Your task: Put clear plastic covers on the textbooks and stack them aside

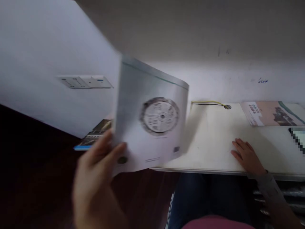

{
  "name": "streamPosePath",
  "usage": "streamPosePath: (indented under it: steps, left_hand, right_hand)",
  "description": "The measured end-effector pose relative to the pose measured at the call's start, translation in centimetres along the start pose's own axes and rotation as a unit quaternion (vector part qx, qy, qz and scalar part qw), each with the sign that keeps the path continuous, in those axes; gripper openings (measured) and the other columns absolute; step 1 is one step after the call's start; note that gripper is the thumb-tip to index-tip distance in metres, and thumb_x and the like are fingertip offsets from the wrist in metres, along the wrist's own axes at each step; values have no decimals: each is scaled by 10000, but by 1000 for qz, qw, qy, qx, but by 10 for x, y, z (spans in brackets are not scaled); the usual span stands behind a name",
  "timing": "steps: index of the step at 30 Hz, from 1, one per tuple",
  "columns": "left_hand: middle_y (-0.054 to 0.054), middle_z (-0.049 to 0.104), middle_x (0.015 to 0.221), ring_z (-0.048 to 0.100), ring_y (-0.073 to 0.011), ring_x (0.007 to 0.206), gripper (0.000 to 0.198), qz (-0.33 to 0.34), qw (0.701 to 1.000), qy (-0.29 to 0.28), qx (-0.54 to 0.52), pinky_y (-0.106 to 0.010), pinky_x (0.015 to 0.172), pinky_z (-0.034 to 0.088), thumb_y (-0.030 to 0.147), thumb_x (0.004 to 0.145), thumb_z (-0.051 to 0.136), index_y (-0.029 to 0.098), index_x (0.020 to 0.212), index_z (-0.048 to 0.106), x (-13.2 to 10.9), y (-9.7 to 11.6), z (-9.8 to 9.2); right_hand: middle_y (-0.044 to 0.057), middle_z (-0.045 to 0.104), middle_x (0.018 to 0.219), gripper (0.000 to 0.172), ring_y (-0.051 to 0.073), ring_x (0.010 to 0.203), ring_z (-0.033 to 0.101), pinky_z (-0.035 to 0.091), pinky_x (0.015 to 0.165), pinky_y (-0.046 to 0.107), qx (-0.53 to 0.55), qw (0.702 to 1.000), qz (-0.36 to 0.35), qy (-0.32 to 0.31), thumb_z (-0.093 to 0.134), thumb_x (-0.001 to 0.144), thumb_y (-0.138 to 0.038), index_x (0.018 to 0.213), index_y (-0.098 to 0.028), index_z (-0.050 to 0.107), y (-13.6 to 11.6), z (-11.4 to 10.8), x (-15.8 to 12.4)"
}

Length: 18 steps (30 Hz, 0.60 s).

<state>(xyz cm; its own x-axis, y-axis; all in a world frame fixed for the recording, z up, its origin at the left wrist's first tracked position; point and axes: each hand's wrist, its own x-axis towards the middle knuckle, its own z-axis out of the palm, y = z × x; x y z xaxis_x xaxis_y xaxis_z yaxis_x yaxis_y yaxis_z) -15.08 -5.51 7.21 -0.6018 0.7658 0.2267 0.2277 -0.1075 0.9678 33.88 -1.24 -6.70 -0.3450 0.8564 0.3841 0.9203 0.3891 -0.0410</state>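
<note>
The left hand (97, 184) is raised at 7 o'clock in the view, its back toward the camera, and it is clamped on the lower left corner of a booklet (150, 121). The booklet stands nearly upright above the desk's near left corner, its pale cover with a round grey print facing the camera. Both are blurred. The right hand (246, 156) lies at 4 o'clock, palm down on the desk (209, 140), fingers straight and slightly spread and holding nothing. Its grey sleeve runs off the near edge.

The desk is white. A second booklet (271, 113) lies flat at 3 o'clock, well apart from the right hand. A yellow cable (207, 102) runs along the far edge at 1 o'clock to a round hole (227, 107). A dark magazine (95, 135) lies at 9 o'clock, partly hidden behind the held booklet. White walls meet behind the desk, and sockets (85, 82) sit on the left wall at 10 o'clock. The floor (35, 159) is dark.
</note>
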Motion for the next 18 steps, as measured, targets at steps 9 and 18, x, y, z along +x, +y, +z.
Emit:
streamPosePath:
  steps: [9, 18]
  left_hand:
    - [-24, 705, 759, 632, -136, 530, 709, -283, 887, -303, -205, -223, 481, 512, 184, 588, 726, 178, 1259, 497, -23, -42, 144]
    - [-46, 699, 795, 634, -140, 591, 672, -253, 899, -335, -126, -234, 534, 504, 231, 644, 676, 134, 1277, 472, -25, -50, 164]
  right_hand:
    - [140, 538, 1300, 429, 250, 1238, 453, 339, 1013, 451, 7, 1000, 1, 5, 360, 933, -420, 1234, -163, 524, 1, 1, 1]
    - [137, 537, 1304, 418, 251, 1245, 448, 345, 1010, 452, 11, 1000, 12, -6, 359, 935, -410, 1229, -166, 528, -1, -4, 2]
